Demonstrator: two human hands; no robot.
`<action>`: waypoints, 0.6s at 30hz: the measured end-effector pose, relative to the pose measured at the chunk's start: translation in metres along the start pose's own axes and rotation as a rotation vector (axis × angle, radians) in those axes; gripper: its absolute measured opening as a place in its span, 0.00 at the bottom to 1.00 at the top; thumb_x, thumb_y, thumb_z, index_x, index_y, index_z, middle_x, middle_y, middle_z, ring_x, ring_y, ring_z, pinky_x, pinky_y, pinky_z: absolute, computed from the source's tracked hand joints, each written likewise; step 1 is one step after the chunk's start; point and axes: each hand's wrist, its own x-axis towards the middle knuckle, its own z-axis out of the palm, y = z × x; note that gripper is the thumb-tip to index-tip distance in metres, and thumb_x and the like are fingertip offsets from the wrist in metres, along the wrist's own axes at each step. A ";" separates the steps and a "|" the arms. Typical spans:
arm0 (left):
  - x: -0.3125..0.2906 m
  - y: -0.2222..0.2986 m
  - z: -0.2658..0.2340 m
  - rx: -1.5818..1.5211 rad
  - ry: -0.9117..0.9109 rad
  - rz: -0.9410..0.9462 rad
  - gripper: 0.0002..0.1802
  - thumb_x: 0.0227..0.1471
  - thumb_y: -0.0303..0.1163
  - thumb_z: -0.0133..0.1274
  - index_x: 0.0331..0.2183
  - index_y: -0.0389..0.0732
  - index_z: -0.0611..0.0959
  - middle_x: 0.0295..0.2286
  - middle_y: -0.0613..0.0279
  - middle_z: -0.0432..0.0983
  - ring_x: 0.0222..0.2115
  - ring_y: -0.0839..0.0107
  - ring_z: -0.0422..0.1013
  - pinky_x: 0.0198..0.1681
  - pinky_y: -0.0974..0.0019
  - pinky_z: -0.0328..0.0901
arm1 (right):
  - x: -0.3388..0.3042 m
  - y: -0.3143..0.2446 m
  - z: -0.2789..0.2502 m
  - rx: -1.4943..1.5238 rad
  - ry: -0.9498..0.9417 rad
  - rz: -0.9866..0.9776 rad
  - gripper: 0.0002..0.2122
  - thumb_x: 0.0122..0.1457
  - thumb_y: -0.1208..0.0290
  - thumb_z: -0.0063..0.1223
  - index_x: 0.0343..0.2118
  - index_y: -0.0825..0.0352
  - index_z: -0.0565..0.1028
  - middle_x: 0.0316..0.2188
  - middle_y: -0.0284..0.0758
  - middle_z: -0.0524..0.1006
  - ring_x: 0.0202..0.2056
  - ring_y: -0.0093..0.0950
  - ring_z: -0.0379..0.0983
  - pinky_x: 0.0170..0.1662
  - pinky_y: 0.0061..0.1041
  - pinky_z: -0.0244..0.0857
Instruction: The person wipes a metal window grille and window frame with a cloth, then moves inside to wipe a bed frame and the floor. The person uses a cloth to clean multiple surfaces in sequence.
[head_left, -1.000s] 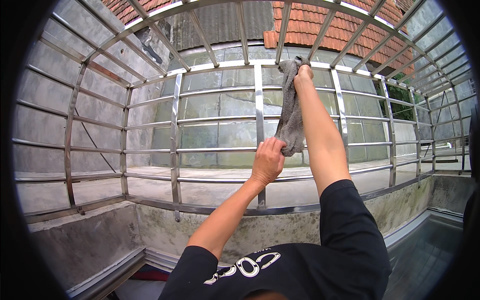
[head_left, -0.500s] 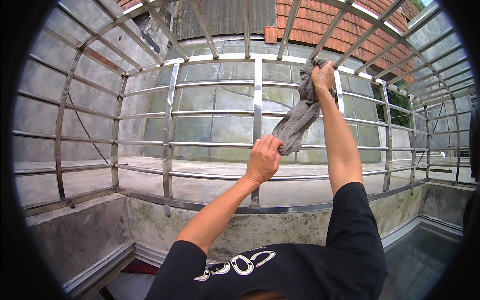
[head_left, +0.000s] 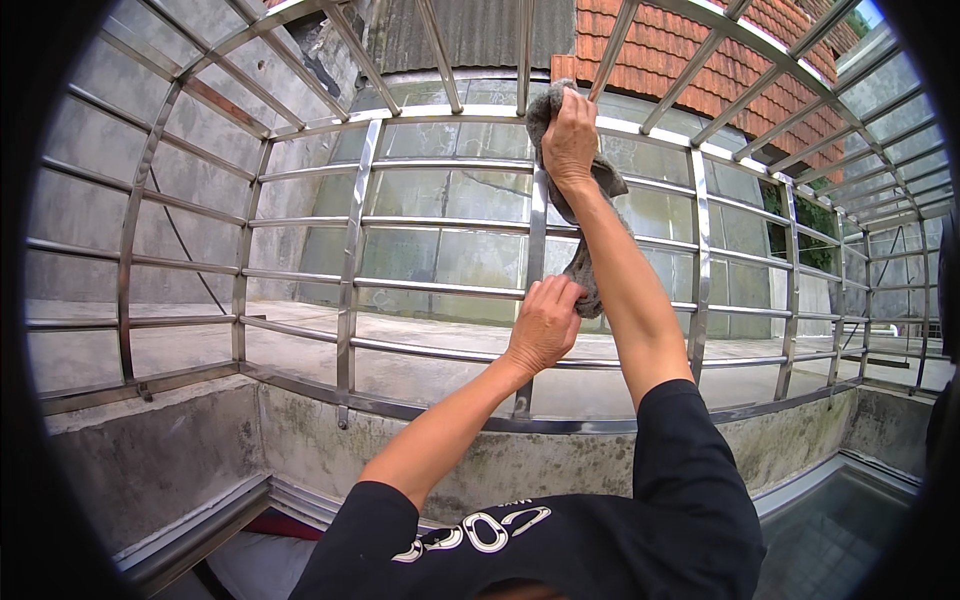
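A grey cloth [head_left: 590, 268] hangs stretched between my two hands against a stainless steel window grille [head_left: 540, 215]. My right hand [head_left: 568, 142] is raised to the grille's upper rail, closed round the cloth's top end where it laps over the metal. Lower down, my left hand [head_left: 545, 318] grips the bottom end of the cloth, close by the vertical post and a horizontal bar. My right wrist and forearm cover part of the cloth's middle.
A mottled concrete ledge [head_left: 560, 460] runs beneath the grille. Window frames flank me, with glass [head_left: 850, 530] at the lower right. Beyond the bars are a concrete yard, a grey wall [head_left: 190, 190], a corrugated roof [head_left: 470, 40] and orange roof tiles [head_left: 650, 60].
My right hand has moved left along the upper rail, taking the cloth's top end with it to the central post. My left hand stays low, still holding the bottom end.
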 end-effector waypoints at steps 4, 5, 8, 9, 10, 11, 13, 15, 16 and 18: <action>0.000 0.004 0.000 -0.004 -0.028 -0.022 0.13 0.40 0.23 0.49 0.34 0.37 0.74 0.31 0.53 0.66 0.35 0.55 0.65 0.41 0.57 0.60 | 0.001 -0.003 0.021 -0.316 -0.309 0.007 0.16 0.52 0.74 0.47 0.46 0.64 0.73 0.46 0.34 0.75 0.53 0.33 0.64 0.53 0.41 0.57; -0.001 0.005 -0.003 -0.016 -0.022 -0.020 0.13 0.40 0.22 0.49 0.34 0.37 0.74 0.31 0.53 0.67 0.35 0.55 0.65 0.41 0.57 0.60 | 0.007 -0.013 0.014 -0.322 -0.405 0.053 0.15 0.52 0.73 0.47 0.44 0.62 0.74 0.46 0.31 0.75 0.52 0.32 0.65 0.53 0.41 0.56; -0.002 0.003 -0.002 -0.060 0.039 0.020 0.13 0.40 0.21 0.48 0.34 0.36 0.73 0.29 0.52 0.66 0.32 0.52 0.65 0.38 0.55 0.60 | -0.001 -0.012 0.011 -0.268 -0.394 -0.013 0.11 0.51 0.75 0.48 0.38 0.59 0.76 0.41 0.28 0.74 0.47 0.33 0.67 0.48 0.39 0.63; -0.001 0.005 -0.004 -0.069 0.039 0.015 0.13 0.40 0.21 0.48 0.34 0.37 0.74 0.30 0.52 0.67 0.33 0.52 0.65 0.39 0.56 0.60 | -0.004 -0.007 0.007 -0.242 -0.386 -0.065 0.11 0.51 0.76 0.48 0.38 0.59 0.76 0.39 0.28 0.74 0.46 0.33 0.67 0.47 0.37 0.65; 0.000 0.006 -0.003 -0.070 0.037 0.015 0.13 0.40 0.21 0.48 0.34 0.37 0.74 0.30 0.52 0.67 0.33 0.52 0.65 0.39 0.56 0.60 | -0.007 -0.003 0.002 -0.217 -0.379 -0.116 0.10 0.51 0.77 0.48 0.37 0.59 0.76 0.38 0.29 0.74 0.45 0.34 0.67 0.46 0.36 0.67; -0.002 0.003 0.000 -0.066 0.037 0.008 0.13 0.40 0.21 0.48 0.34 0.37 0.74 0.30 0.52 0.67 0.33 0.52 0.65 0.40 0.56 0.60 | -0.016 -0.010 -0.005 -0.206 -0.375 -0.174 0.11 0.50 0.78 0.48 0.36 0.59 0.75 0.35 0.30 0.73 0.43 0.35 0.67 0.44 0.32 0.70; -0.004 0.003 -0.001 -0.058 0.032 0.002 0.13 0.41 0.21 0.48 0.35 0.38 0.74 0.31 0.52 0.68 0.35 0.52 0.66 0.41 0.55 0.61 | -0.030 -0.020 -0.020 -0.234 -0.440 -0.255 0.08 0.51 0.75 0.49 0.34 0.59 0.75 0.35 0.29 0.73 0.44 0.35 0.68 0.42 0.34 0.70; -0.004 0.001 0.004 -0.044 0.060 0.000 0.13 0.40 0.22 0.49 0.34 0.39 0.74 0.32 0.54 0.68 0.36 0.55 0.66 0.43 0.56 0.60 | -0.039 -0.035 -0.038 -0.281 -0.583 -0.353 0.06 0.51 0.72 0.50 0.32 0.58 0.76 0.35 0.28 0.73 0.43 0.34 0.68 0.41 0.33 0.70; -0.006 0.002 0.006 -0.041 0.072 0.002 0.13 0.40 0.22 0.49 0.34 0.39 0.75 0.32 0.55 0.68 0.36 0.56 0.65 0.43 0.56 0.60 | -0.044 -0.039 -0.045 -0.258 -0.589 -0.338 0.06 0.51 0.74 0.50 0.31 0.59 0.76 0.34 0.29 0.73 0.42 0.35 0.69 0.41 0.33 0.71; -0.010 0.007 0.001 -0.134 0.084 -0.115 0.10 0.42 0.24 0.47 0.33 0.38 0.75 0.30 0.51 0.72 0.33 0.52 0.69 0.40 0.53 0.64 | -0.056 -0.051 -0.068 -0.200 -0.787 -0.411 0.08 0.50 0.76 0.50 0.32 0.59 0.76 0.34 0.30 0.73 0.43 0.36 0.69 0.42 0.34 0.71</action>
